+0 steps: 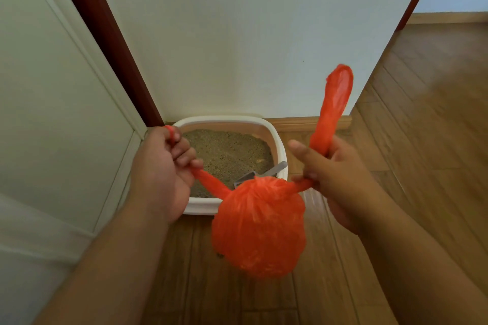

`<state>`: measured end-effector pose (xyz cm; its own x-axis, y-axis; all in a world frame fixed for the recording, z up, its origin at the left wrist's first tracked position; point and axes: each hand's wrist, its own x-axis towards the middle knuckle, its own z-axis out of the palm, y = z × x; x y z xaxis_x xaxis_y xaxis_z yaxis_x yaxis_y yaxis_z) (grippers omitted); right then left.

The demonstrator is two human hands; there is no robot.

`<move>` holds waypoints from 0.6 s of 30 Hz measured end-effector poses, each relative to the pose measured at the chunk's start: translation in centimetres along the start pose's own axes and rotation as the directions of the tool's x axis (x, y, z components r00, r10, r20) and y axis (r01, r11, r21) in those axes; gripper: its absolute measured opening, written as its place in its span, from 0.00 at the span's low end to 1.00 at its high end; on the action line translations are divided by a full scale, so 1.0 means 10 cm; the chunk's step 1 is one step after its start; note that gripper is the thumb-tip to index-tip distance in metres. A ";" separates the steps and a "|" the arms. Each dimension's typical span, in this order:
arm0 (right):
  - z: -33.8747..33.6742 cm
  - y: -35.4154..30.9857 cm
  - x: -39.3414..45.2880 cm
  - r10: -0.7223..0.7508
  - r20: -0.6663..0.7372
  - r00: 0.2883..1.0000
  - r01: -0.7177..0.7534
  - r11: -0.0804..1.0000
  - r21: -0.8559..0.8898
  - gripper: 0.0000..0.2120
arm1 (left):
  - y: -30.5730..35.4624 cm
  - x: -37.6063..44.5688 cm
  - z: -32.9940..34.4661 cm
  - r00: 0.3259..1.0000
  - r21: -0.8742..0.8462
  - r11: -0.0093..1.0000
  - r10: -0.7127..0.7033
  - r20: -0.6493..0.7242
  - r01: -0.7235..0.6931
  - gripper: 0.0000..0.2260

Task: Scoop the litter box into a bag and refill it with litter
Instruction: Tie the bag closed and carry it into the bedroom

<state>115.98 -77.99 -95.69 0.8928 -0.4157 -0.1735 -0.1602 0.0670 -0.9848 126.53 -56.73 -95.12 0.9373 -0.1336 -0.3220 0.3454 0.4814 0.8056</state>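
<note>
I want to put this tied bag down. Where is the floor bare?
Bare wooden floor lies right of the white litter box, and nearer, under the orange plastic bag. Left is cramped: the box sits against the wall and door frame.

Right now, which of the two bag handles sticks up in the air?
The handle held by the right hand: its long end stands up above the fist. The other handle, in the left hand, shows only a short loop.

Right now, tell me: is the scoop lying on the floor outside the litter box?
No, the scoop rests inside the litter box, leaning against its right rim.
</note>
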 end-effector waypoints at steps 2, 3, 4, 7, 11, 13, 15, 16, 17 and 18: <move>0.07 -0.03 -0.05 -0.046 0.128 0.991 0.046 0.999 0.002 0.10 | -0.09 -0.14 0.14 0.989 -0.011 1.000 -0.017 0.146 0.019 0.10; 0.11 -0.04 -0.07 -0.055 0.180 0.982 0.058 0.998 -0.006 0.10 | -0.14 -0.21 0.21 0.978 -0.010 1.000 -0.027 0.209 0.030 0.10; 0.16 -0.03 -0.09 -0.055 0.228 0.972 0.061 0.998 -0.018 0.12 | -0.18 -0.28 0.28 0.963 -0.005 0.999 -0.029 0.270 0.032 0.09; 0.28 0.02 -0.14 -0.066 0.352 0.934 0.098 0.992 -0.073 0.20 | -0.29 -0.42 0.38 0.905 0.101 0.993 0.007 0.424 -0.055 0.04; 0.31 0.01 -0.14 -0.096 0.319 0.943 0.148 0.979 -0.142 0.20 | -0.30 -0.46 0.39 0.861 0.180 0.967 0.065 0.505 -0.179 0.05; 0.29 0.01 -0.13 -0.088 0.310 0.947 0.156 0.967 -0.203 0.15 | -0.28 -0.48 0.40 0.835 0.211 0.948 0.088 0.543 -0.237 0.09; 0.28 0.02 -0.13 -0.111 0.268 0.957 0.170 0.963 -0.211 0.08 | -0.28 -0.46 0.35 0.815 0.315 0.902 0.066 0.575 -0.296 0.16; 0.28 0.01 -0.13 -0.124 0.240 0.963 0.168 0.971 -0.172 0.06 | -0.30 -0.44 0.30 0.810 0.388 0.864 0.038 0.586 -0.321 0.23; 0.27 0.02 -0.13 -0.126 0.216 0.968 0.152 0.983 -0.107 0.06 | -0.32 -0.40 0.25 0.806 0.468 0.817 -0.006 0.592 -0.338 0.34; 0.27 0.01 -0.12 -0.117 0.201 0.973 0.121 0.993 -0.008 0.07 | -0.35 -0.37 0.19 0.798 0.543 0.769 -0.074 0.599 -0.337 0.45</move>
<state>116.02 -75.03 -95.59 0.9718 -0.2293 -0.0553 -0.0547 0.0089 -0.9985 121.97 -59.58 -95.83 0.7505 -0.6606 -0.0186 -0.0242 -0.0557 0.9982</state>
